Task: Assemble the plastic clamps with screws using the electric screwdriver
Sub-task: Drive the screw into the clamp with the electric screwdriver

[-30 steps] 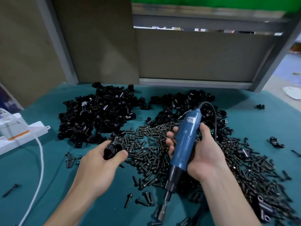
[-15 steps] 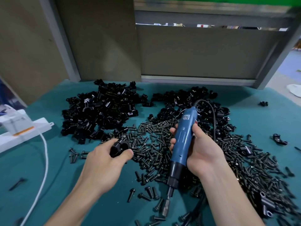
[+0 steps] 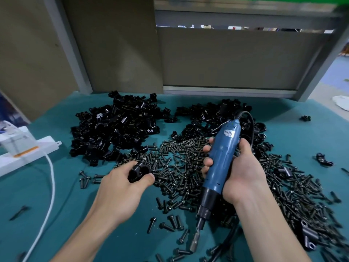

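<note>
The teal table (image 3: 294, 129) lies under both hands, with grey panels (image 3: 236, 59) standing beyond them; a big heap of black clamps (image 3: 113, 133) sits past the left hand (image 3: 122, 188), and a second heap (image 3: 207, 114) sits past the right hand (image 3: 243, 171); a wide spread of dark screws (image 3: 179, 167) fills the space between the hands and runs on under and outside the right forearm; a white power strip (image 3: 28, 154) lies well to the outer side of the left hand, its white cable (image 3: 52, 186) curving down beside the left forearm; the right hand is wrapped round the blue screwdriver (image 3: 221, 161), fingers curled over its body, the tool slanting with its bit (image 3: 195, 242) low, towards the person, just over loose screws, and its black cord looping off the far end; the left hand pinches one clamp (image 3: 138, 172) between thumb and fingers, at the near edge of the screw spread; the hands are apart, clamp and bit not touching; two stray clamps (image 3: 323, 159) lie well outside the right hand.
</note>
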{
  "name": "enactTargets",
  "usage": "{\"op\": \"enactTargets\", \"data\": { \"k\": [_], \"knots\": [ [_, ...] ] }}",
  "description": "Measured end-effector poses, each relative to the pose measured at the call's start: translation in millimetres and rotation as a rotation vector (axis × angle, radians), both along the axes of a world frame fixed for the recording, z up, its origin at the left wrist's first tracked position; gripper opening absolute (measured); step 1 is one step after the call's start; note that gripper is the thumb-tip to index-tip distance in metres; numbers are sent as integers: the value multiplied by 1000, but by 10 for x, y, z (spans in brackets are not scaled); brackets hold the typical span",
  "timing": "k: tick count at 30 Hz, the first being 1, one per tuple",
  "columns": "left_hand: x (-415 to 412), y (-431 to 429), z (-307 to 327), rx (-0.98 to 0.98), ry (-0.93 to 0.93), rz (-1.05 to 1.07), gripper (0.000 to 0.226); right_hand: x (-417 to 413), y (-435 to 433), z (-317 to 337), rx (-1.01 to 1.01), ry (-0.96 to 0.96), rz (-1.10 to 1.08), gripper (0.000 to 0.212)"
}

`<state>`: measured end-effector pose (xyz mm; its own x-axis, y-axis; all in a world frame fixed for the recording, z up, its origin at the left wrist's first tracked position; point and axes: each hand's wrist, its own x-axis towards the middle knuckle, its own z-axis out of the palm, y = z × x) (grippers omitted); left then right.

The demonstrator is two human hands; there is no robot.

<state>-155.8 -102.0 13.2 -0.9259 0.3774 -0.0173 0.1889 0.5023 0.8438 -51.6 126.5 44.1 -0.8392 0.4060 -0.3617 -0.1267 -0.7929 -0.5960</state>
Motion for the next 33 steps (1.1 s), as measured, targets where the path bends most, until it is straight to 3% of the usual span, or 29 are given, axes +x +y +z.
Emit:
{"op": "enactTargets", "data": {
  "k": [3, 6, 12, 15, 22, 28, 31, 33],
  "knots": [
    [21, 21, 76, -16, -12, 0, 16, 0, 15, -12, -18, 4, -1, 57],
    [84, 40, 186, -53, 8, -29, 48, -15, -1, -35, -40, -15, -8, 60],
    [128, 35, 225, -52, 21, -51, 52, -45, -49, -70, -28, -54, 2, 77],
    [107, 31, 199, -51, 46, -64, 42, -22, -36, -50, -36, -29, 21, 80],
    [70, 21, 111, -29, 58, -80, 15, 23, -23, 22, -75, 80, 64, 56],
    [98, 36, 128, -56, 89, -133, 47, 8, -60, 26, -136, 83, 32, 61],
    [68, 24, 79, -52, 84, -133, 17, -2, -88, 69, -205, 168, -34, 64],
    [65, 15, 68, -64, 100, -154, 13, 5, -101, 103, -164, 226, -80, 52]
  ]
}}
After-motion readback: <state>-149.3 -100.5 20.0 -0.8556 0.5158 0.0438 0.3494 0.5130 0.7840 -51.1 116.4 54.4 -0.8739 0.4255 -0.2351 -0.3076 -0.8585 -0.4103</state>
